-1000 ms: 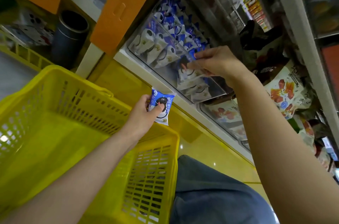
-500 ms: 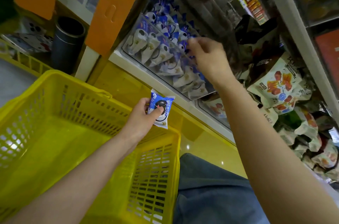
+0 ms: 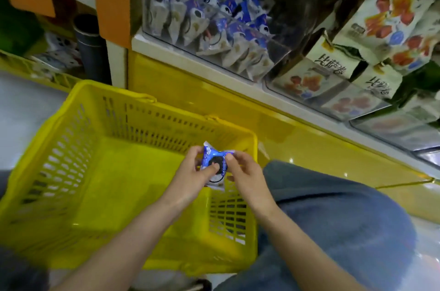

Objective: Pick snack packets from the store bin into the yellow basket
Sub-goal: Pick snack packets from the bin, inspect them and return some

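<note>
The snack packet [image 3: 215,166], blue and white with a dark round biscuit printed on it, is held in the air between both hands, over the right end of the yellow basket [image 3: 71,147] and just inside its right wall. Its long axis runs roughly away from the person, with the top edge tipped a little left and the bottom edge pointing back at the wrists.

The left hand [image 3: 190,178] has most of it: the thumb lies across the printed face and the fingers [image 3: 197,152] curl round the left edge and behind. The right hand [image 3: 245,176] only pinches the upper right corner with its fingers [image 3: 232,157]. So both hands grip the one packet, and neither is free.

What matters for the next move is that the basket floor lies straight below and to the left of the packet, on the left hand's side. As I judge it, the packet only has to be let go, or carried slightly left first so it clears the wall. The right hand, the nearer one to the shelf, is better placed to reach up again.

Above, the clear store bin [image 3: 278,52] sits on a white shelf edge [image 3: 190,57], well apart from the hands and holding many more blue-and-white packets [image 3: 202,16]. To its right are larger cream bags [image 3: 333,64] with red fruit prints, and a knee in blue jeans [image 3: 333,219] is beside the basket.
</note>
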The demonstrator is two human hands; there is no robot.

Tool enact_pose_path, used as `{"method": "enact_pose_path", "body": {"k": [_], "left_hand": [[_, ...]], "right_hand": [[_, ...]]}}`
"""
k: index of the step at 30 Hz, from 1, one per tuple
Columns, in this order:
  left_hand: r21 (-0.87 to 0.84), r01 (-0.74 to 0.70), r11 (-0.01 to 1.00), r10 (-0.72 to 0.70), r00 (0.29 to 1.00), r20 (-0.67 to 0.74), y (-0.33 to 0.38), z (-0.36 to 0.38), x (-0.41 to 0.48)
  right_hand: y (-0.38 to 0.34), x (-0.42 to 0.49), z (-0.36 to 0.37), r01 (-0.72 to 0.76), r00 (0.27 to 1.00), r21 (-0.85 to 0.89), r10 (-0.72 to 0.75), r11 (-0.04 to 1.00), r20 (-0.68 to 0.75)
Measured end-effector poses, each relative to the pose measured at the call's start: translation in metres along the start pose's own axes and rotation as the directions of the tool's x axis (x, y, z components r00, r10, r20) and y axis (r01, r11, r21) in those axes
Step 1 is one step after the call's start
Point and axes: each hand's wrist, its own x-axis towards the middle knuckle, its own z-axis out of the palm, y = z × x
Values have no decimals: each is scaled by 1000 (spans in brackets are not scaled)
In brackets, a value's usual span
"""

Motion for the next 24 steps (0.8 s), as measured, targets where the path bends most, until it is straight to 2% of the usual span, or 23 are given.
{"method": "enact_pose_path", "body": {"k": [3, 7, 12, 16, 18, 21, 24], "left_hand": [[89, 46, 995, -46, 999, -2, -19, -6, -13], [114, 132, 985, -127, 991, -48, -39, -13, -26], [152, 161, 975, -138, 979, -151, -54, -22, -34], [121, 179, 976, -162, 977, -140, -54, -26, -34], [112, 200, 973, -179, 968, -173, -56, -29, -34], [125, 211, 969, -187, 966, -179, -61, -34, -36], [141, 216, 966, -191, 967, -170, -62, -35, -38]], "right_hand": [[24, -14, 15, -135, 989, 249, 116, 959, 90], [46, -30, 33, -166, 986, 301, 152, 939, 69], [64, -43, 49, -93, 994, 86, 88, 992, 62], [62, -39, 48, -48, 996, 71, 42, 996, 83], [62, -36, 46, 18, 993, 41, -22, 999, 113], [65, -36, 46, 159, 974, -121, -136, 980, 179], [69, -35, 46, 213, 968, -174, -183, 962, 173]]}}
